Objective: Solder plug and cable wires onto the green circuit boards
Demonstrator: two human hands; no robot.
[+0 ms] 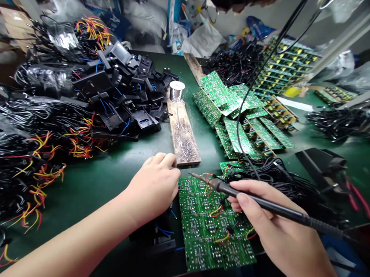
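Observation:
My right hand [271, 221] is closed around a black soldering iron [257, 199], whose tip points left above the top edge of a green circuit board panel [196, 227]. Short red and yellow wires stand up from this panel, and black cables run off its right side. My left hand [158, 185] is at the panel's upper left corner, fingers curled together; what they hold, if anything, is hidden. Just beyond that hand lies a wooden strip [184, 134], with a solder spool [177, 91] at its far end and loose solder wire along it.
Black plastic housings [126, 87] and cable bundles [38, 111] are heaped at the left. Stacked green boards [234, 113] lie to the right of the wooden strip. Red-handled pliers [358, 197] rest at the far right. The iron's cord hangs over the boards.

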